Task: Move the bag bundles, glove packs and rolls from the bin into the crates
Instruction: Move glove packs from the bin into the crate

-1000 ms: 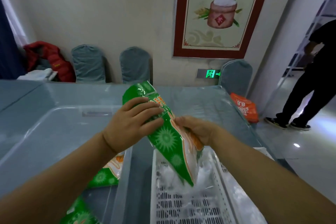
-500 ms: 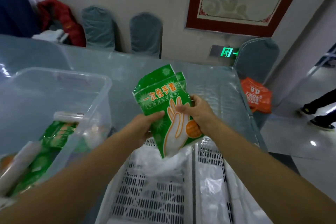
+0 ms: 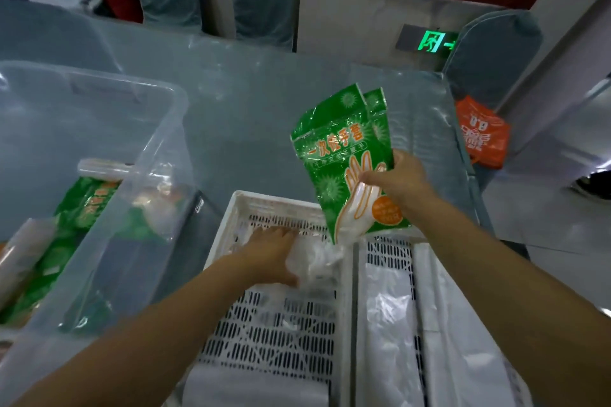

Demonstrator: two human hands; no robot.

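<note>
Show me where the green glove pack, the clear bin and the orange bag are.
glove pack (image 3: 344,155): head view, on its green printed front.
clear bin (image 3: 158,155): head view, on its right side wall.
orange bag (image 3: 482,135): head view, on its printed face.

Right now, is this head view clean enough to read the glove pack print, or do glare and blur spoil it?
Head view: dim, bluish light; glare streaks cross the glove packs, the large print is only partly readable, the small print is not. The clear bin and its contents are soft. Wide-angle bending at the edges.
</note>
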